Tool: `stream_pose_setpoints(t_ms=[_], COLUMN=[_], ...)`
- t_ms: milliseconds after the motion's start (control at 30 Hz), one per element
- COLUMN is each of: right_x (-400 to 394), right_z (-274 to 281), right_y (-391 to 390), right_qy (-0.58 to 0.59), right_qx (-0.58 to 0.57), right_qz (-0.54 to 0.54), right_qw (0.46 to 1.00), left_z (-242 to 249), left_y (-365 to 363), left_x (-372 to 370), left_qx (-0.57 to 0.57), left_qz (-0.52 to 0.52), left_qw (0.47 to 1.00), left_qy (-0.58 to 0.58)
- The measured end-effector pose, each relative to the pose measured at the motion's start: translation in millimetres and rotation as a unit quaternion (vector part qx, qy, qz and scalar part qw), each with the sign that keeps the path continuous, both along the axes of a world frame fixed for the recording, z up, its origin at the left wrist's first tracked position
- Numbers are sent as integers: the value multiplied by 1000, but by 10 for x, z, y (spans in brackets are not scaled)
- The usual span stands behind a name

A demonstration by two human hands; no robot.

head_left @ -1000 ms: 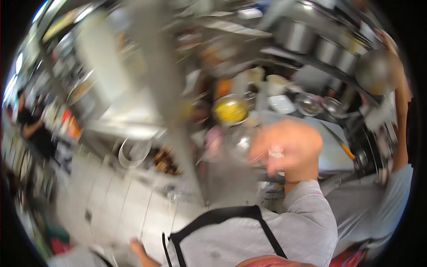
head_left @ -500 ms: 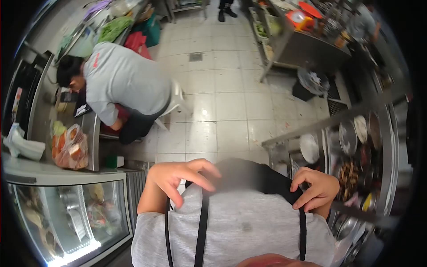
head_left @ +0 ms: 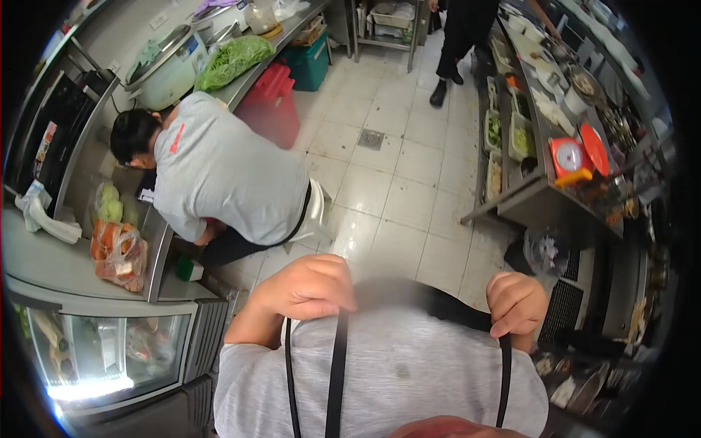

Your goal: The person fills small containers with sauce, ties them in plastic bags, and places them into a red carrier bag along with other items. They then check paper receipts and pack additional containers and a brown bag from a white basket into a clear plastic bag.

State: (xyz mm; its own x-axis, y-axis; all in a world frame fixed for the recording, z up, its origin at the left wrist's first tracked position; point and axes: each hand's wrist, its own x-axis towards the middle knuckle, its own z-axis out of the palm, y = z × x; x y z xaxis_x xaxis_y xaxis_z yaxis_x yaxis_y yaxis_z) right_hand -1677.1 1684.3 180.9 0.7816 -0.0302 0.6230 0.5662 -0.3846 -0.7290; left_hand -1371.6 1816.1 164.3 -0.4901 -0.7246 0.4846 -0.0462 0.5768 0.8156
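Both of my hands are raised at chest height over my grey shirt. My left hand is closed, its fingertips pinching the top of a wide black apron strap. A thinner black cord runs down beside it. On the other side my right hand is closed on the black strap at the corner of a black apron. The apron's upper edge stretches between the hands; its middle is blurred, and the rest hangs out of sight.
A co-worker in a grey shirt sits bent over a counter at left, on a white stool. A glass-front fridge stands near left. At right are a steel prep table with a red scale and a bin. Another person's legs are ahead.
My fingers, looser before, have closed on the straps at both sides. The view has turned and shifted, bringing more of the prep table and the far person's legs into sight.
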Motion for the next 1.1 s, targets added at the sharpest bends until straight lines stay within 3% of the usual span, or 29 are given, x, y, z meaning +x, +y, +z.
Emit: stream_pose_setpoints(t_ms=[100, 200, 267, 333, 400, 533, 567, 633, 667, 700, 800, 833, 933, 1000, 1100], right_x=[420, 1048, 1364, 1850, 2206, 2429, 2363, 1980, 1787, 1656, 1066, 1056, 1254, 1540, 2437], right_z=[96, -79, -440, -920, -1394, -2422, -2744, -3549, -3729, -3779, -4509, -4707, -4811, -4793, -4823], right_y=[-803, -1548, -2043, -2580, -2996, -3569, -3726, -3972, -4124, -4269, -4755, -5031, -5574, -6197, -7700], right_qy=[25, 62, 107, 239, 391, 500, 531, 581, 666, 767, 795, 813, 897, 892, 716], right_qx=[-39, 46, 186, 117, 32, 59, 42, -133, -133, -137, -82, -55, 102, 39, -303], right_qz=[140, 372, 220, -100, -228, -291, -300, -346, -273, -183, -152, -145, -189, -179, -56], right_qw=[989, 925, 952, 959, 891, 814, 792, 725, 681, 600, 582, 562, 386, 413, 626], left_z=[132, -30, -229, -484, -715, -678, -666, -670, -635, -650, -805, -893, -1016, -1122, -1065], left_y=[-525, -892, -1043, -1310, -1579, -2636, -2918, -3493, -3775, -4038, -4767, -5247, -5851, -6280, -6774], left_x=[206, 476, 667, 937, 1353, 2061, 2223, 2505, 2592, 2693, 3064, 3279, 3553, 3794, 4155], left_qx=[-6, 47, 93, 94, 148, 203, 204, 210, 215, 200, 165, 172, 214, 219, 216], left_qz=[-15, -16, 95, 227, 292, 472, 461, 434, 418, 398, 347, 368, 439, 465, 524], left_qw=[1000, 999, 979, 939, 892, 792, 801, 820, 828, 847, 893, 881, 824, 801, 774], left_qy=[-18, 0, 154, 240, 311, 329, 322, 308, 307, 289, 234, 243, 287, 308, 282])
